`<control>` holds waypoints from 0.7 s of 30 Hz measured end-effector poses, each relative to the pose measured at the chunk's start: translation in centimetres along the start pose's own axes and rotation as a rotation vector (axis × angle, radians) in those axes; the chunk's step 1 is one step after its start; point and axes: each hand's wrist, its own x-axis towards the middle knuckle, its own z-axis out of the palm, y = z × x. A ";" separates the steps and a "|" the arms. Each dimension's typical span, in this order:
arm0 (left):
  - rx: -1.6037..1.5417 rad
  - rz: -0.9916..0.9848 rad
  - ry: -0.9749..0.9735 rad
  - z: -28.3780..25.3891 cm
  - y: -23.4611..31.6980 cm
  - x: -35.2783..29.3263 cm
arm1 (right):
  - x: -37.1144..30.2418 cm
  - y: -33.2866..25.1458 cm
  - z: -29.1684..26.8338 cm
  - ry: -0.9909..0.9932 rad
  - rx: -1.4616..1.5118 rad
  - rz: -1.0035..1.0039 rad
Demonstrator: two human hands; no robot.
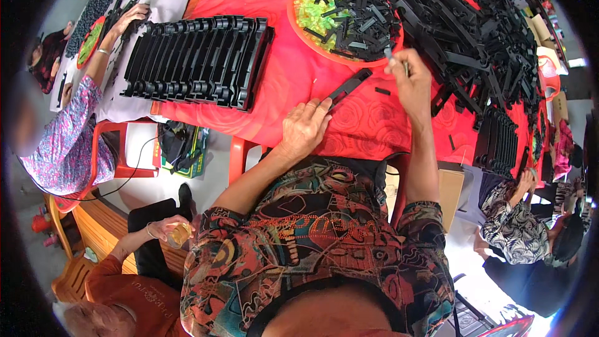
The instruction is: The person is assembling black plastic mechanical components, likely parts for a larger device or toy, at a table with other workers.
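Note:
My left hand [304, 128] is closed around one end of a long black plastic part [350, 86], which points away to the right above the red tablecloth. To the right of it, my right hand [413, 80] is raised in a pinch beside the rim of a round orange tray [302, 32]. A small, pale translucent piece [388, 53] shows at its fingertips; its exact kind is too small to make out. Inside the tray lie yellow-green translucent pieces [310, 11] and many small black pieces [368, 25]. One small black piece [382, 91] rests on the cloth between my hands.
Long black parts stand in a neat row [193, 59] at the left. A large loose heap of black parts [462, 31] covers the right side, with another stacked row [497, 140] near the right edge. People sit left and right; one at lower left holds a cup [180, 234].

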 end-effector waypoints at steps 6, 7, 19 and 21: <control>-0.226 -0.141 0.035 -0.3 0.1 0.3 | -4.6 2.8 0.0 -0.087 -0.111 0.164; -0.225 -0.149 0.021 -0.6 0.3 0.6 | -5.0 3.0 0.3 -0.068 -0.070 0.161; -0.790 -0.691 -0.096 -1.3 0.9 1.5 | -5.9 3.8 1.5 0.008 -0.102 0.228; -1.233 -1.017 -0.180 -1.7 0.2 1.6 | -5.9 3.8 1.0 -0.027 -0.152 0.276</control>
